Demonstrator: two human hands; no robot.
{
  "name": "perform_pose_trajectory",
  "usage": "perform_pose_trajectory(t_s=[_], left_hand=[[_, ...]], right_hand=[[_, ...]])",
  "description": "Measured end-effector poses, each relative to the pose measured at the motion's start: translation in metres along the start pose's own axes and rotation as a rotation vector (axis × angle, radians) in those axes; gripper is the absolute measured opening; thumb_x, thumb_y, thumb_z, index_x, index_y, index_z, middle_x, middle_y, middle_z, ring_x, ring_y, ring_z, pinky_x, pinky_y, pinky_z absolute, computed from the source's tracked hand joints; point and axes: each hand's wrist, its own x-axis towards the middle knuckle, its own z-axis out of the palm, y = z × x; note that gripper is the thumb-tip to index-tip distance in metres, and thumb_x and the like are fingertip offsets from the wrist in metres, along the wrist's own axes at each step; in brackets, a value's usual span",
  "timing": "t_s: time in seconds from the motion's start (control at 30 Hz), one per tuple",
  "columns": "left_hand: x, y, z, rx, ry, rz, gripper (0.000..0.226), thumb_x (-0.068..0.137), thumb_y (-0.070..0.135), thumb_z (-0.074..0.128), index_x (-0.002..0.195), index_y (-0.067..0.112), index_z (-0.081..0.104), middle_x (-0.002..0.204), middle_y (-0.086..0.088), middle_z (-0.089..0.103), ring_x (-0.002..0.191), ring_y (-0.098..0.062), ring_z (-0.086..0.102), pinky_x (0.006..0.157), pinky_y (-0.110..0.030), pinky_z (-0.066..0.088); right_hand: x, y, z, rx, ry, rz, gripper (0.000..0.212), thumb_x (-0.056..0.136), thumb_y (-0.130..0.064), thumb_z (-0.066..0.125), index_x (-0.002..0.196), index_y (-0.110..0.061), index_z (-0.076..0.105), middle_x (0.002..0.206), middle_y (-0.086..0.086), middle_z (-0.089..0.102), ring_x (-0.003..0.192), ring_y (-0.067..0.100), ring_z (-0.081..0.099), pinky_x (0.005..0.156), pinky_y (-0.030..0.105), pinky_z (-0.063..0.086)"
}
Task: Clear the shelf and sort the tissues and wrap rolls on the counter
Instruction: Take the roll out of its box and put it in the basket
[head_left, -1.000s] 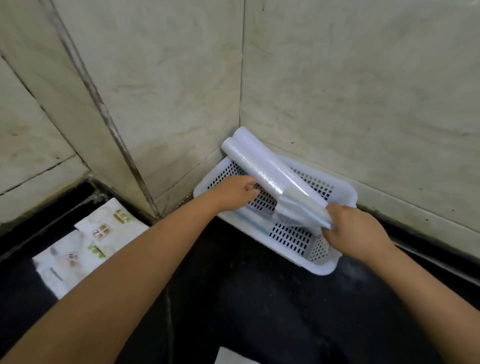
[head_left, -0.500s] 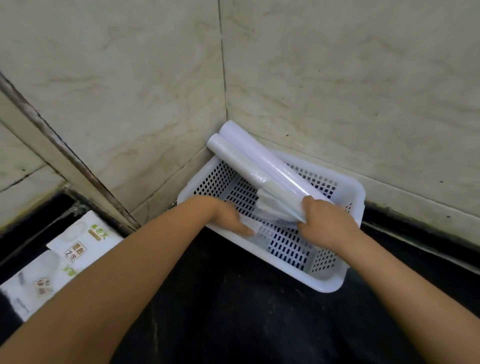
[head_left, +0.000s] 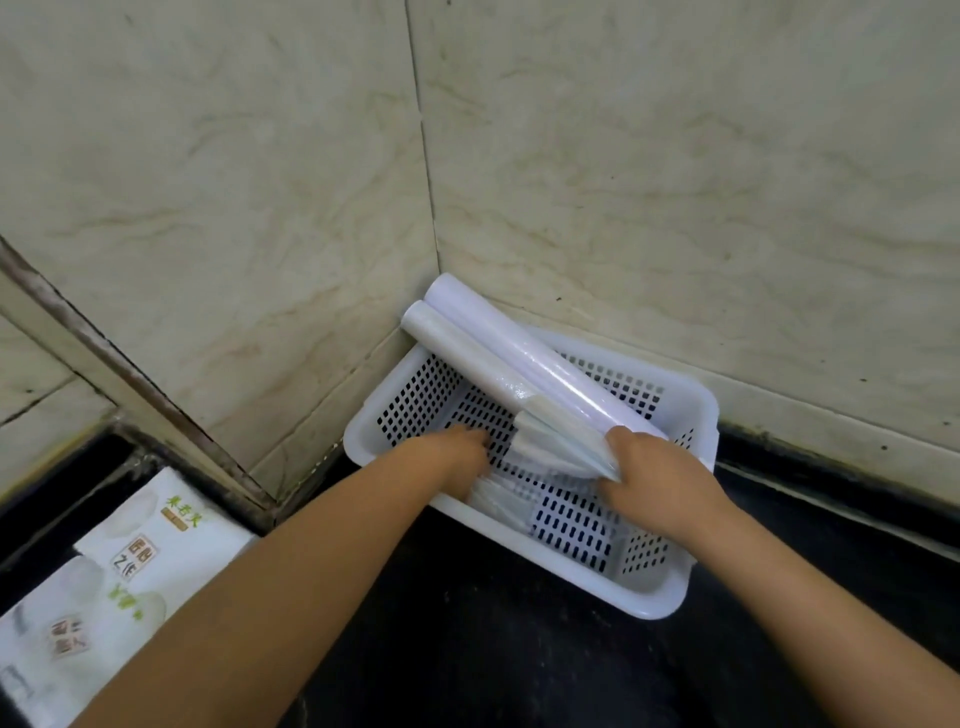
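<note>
A white perforated plastic basket (head_left: 670, 597) stands in the wall corner on the black counter. Two wrap rolls lean across it toward the corner: a pale lilac roll (head_left: 524, 353) and a greyish-white roll (head_left: 457, 358) beside it. My right hand (head_left: 660, 478) grips their near ends, where loose film flares out. My left hand (head_left: 457, 452) reaches down into the basket, its fingers on a small bundle of clear wrap (head_left: 498, 499) lying on the basket floor. I cannot tell whether those fingers have closed around it.
Tissue packs (head_left: 119, 577) with green and brown print lie on the counter at the lower left, beyond a wall edge. Marbled beige tile walls (head_left: 675, 182) close in behind the basket. The black counter (head_left: 519, 665) spreads in front of it.
My left hand went from the side of the rolls down into the basket onto the clear bundle. The right hand kept hold of the roll ends. The view shifted slightly.
</note>
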Motion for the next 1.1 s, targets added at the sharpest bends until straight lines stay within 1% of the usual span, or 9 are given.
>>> perform_pose_trajectory(t_s=[0.2,0.33,0.43,0.5,0.7,0.8,1.0,1.07,1.1], left_hand=[[-0.003,0.005,-0.002,0.072,-0.020,0.038,0.026,0.089,0.004,0.052,0.113,0.002,0.059,0.118,-0.016,0.062,0.088,-0.024,0.055,0.085,-0.035,0.049],[-0.017,-0.021,-0.032,-0.060,0.320,0.033,0.036,0.085,0.000,0.051,0.118,0.011,0.046,0.107,-0.015,0.061,0.080,-0.024,0.052,0.067,-0.032,0.040],[-0.044,-0.052,-0.045,-0.008,0.437,0.040,0.018,0.081,-0.003,0.050,0.087,0.014,0.047,0.083,-0.004,0.053,0.076,-0.020,0.044,0.063,-0.028,0.033],[-0.064,-0.053,-0.044,0.034,0.406,0.042,0.027,0.079,-0.004,0.050,0.064,0.016,0.039,0.069,0.005,0.037,0.077,-0.020,0.043,0.058,-0.027,0.028],[-0.080,-0.048,-0.016,-0.115,0.676,-0.076,0.020,0.079,-0.002,0.050,0.097,-0.001,0.059,0.104,-0.017,0.057,0.096,-0.030,0.051,0.074,-0.038,0.039],[-0.069,-0.046,-0.002,0.008,0.569,-0.136,0.021,0.083,0.002,0.046,0.102,0.002,0.056,0.111,-0.014,0.056,0.100,-0.027,0.051,0.077,-0.036,0.040],[-0.047,-0.038,0.010,0.065,0.456,-0.171,0.032,0.084,0.005,0.048,0.116,0.006,0.046,0.126,-0.014,0.044,0.120,-0.029,0.037,0.096,-0.037,0.033],[-0.042,-0.033,0.008,0.041,0.447,-0.147,0.030,0.084,0.003,0.048,0.114,0.005,0.046,0.125,-0.015,0.043,0.118,-0.030,0.036,0.094,-0.036,0.032],[-0.040,-0.031,0.005,0.029,0.436,-0.124,0.028,0.085,0.003,0.047,0.113,0.004,0.046,0.125,-0.015,0.043,0.117,-0.030,0.036,0.091,-0.035,0.033]], right_hand=[[-0.005,0.001,-0.002,0.037,0.031,0.021,0.018,0.085,-0.021,0.052,0.099,-0.011,0.046,0.066,-0.010,0.038,0.069,0.016,0.051,0.054,0.026,0.041],[0.012,-0.006,-0.027,-0.006,0.080,-0.032,0.024,0.085,-0.021,0.053,0.104,-0.009,0.046,0.069,-0.006,0.041,0.068,0.017,0.047,0.049,0.023,0.036],[0.028,-0.021,-0.033,-0.031,0.125,-0.073,0.027,0.085,-0.022,0.053,0.106,-0.008,0.044,0.085,0.003,0.051,0.073,0.021,0.051,0.059,0.030,0.043],[0.029,-0.031,-0.019,-0.028,0.100,-0.076,0.026,0.085,-0.021,0.053,0.107,-0.008,0.044,0.088,0.004,0.052,0.073,0.021,0.050,0.058,0.030,0.042],[0.041,-0.071,0.034,-0.052,-0.018,-0.173,0.034,0.085,-0.021,0.050,0.115,-0.004,0.048,0.111,0.015,0.056,0.094,0.030,0.058,0.071,0.033,0.047],[0.052,-0.081,0.056,-0.086,-0.158,-0.203,0.054,0.089,-0.041,0.048,0.131,-0.007,0.042,0.131,0.016,0.047,0.115,0.031,0.050,0.097,0.039,0.046],[0.042,-0.054,0.046,0.319,-0.430,-0.135,0.087,0.085,-0.051,0.051,0.146,-0.006,0.006,0.156,0.011,0.017,0.139,0.026,0.026,0.114,0.031,0.023],[0.036,-0.048,0.043,0.355,-0.457,-0.095,0.080,0.089,-0.046,0.049,0.145,-0.007,0.007,0.149,0.004,0.030,0.132,0.022,0.037,0.109,0.030,0.030],[0.034,-0.048,0.043,0.365,-0.437,-0.084,0.067,0.091,-0.040,0.046,0.141,-0.005,0.020,0.131,0.000,0.046,0.114,0.018,0.049,0.097,0.028,0.040]])
